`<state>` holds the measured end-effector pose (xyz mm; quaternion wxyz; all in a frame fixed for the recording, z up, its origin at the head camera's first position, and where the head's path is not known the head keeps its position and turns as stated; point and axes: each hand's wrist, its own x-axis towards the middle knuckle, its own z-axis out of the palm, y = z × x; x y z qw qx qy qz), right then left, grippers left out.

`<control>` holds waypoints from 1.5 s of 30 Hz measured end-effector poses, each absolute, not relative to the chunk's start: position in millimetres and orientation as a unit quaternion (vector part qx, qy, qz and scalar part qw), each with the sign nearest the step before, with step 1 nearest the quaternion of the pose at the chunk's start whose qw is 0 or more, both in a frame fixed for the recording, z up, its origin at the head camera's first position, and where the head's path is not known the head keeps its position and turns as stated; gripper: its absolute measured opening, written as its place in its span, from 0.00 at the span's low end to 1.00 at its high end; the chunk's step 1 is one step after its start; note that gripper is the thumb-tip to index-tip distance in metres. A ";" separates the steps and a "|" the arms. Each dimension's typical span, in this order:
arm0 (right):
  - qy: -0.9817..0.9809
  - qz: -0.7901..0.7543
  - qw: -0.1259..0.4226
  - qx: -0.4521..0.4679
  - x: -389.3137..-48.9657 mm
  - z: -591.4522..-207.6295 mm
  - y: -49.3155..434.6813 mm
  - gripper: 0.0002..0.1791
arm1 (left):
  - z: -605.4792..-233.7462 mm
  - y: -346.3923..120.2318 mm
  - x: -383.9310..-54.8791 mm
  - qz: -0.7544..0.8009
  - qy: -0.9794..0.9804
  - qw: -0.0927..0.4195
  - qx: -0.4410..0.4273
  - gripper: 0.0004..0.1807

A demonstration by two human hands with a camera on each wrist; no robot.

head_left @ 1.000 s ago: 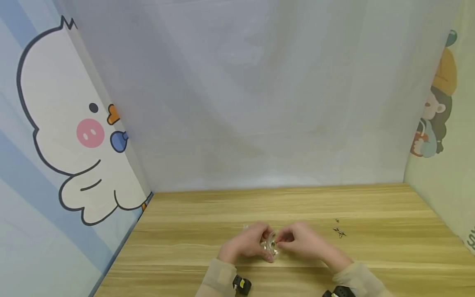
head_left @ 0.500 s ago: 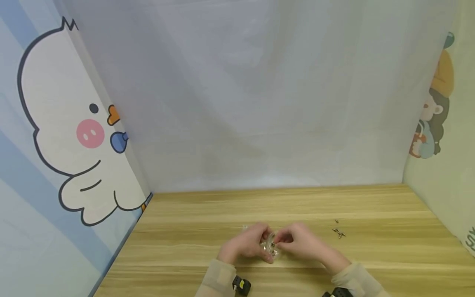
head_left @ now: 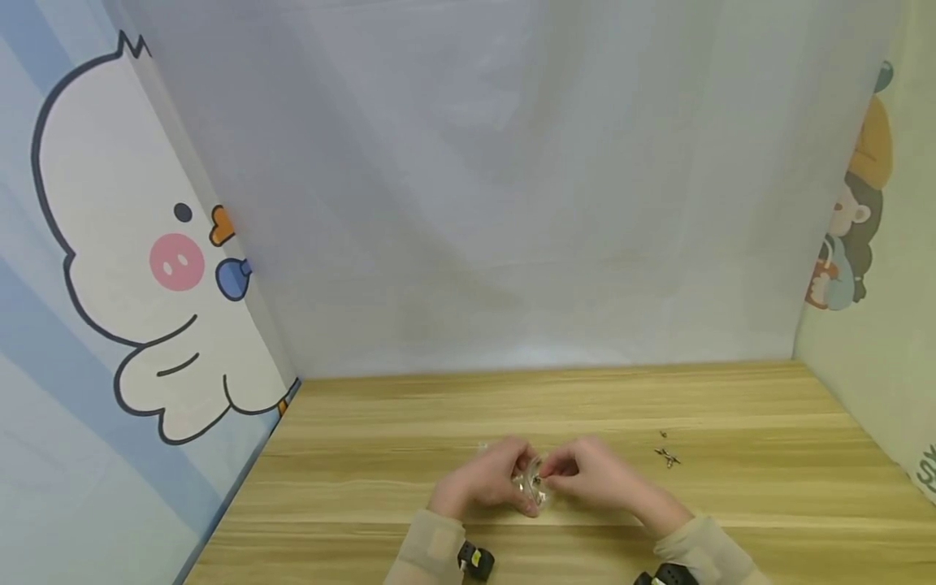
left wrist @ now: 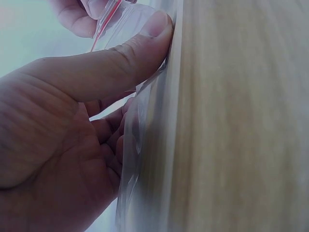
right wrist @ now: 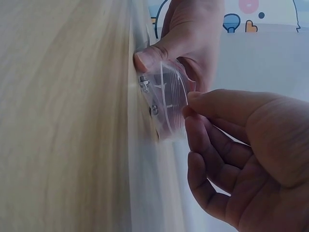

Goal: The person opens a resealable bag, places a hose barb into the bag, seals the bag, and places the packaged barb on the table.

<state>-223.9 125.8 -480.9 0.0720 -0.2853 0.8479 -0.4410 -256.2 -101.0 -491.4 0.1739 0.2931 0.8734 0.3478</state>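
A clear zip-lock bag [head_left: 533, 487] with a red line along its mouth [left wrist: 106, 25] is between the two hands, low over the table. My left hand [head_left: 488, 477] grips it from the left, thumb on the near side. At the mouth, thumb and forefinger of my right hand [head_left: 598, 475] pinch the bag's edge; whether a small part is also between those fingertips cannot be seen. Small shiny metal parts [right wrist: 145, 84], like screws, lie inside the bag in the right wrist view. More such metal parts [head_left: 669, 458] lie loose in a small pile right of my right hand.
One single metal part [head_left: 664, 435] lies just beyond the pile. The wood-grain table [head_left: 366, 439] is bounded by a pale curtain [head_left: 541, 203] at the back and printed cartoon panels at left [head_left: 110, 203] and right [head_left: 863, 349].
Hardly anything differs. Both hands keep their places on the bag, with only slight shifts of the right fingertips at its mouth. The loose parts stay where they were.
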 end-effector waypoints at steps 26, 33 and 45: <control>0.861 -0.416 0.065 -0.284 -227.1 -482.9 161.6 0.06 | -491.8 -100.0 -256.6 0.342 0.876 0.172 0.293 0.34; 0.867 -0.420 0.061 -0.261 -222.1 -483.9 182.3 0.07 | -491.2 -100.4 -257.4 0.344 0.875 0.167 0.296 0.34; 0.861 -0.434 0.060 -0.260 -223.7 -486.9 210.1 0.08 | -491.2 -100.6 -257.4 0.344 0.874 0.168 0.299 0.34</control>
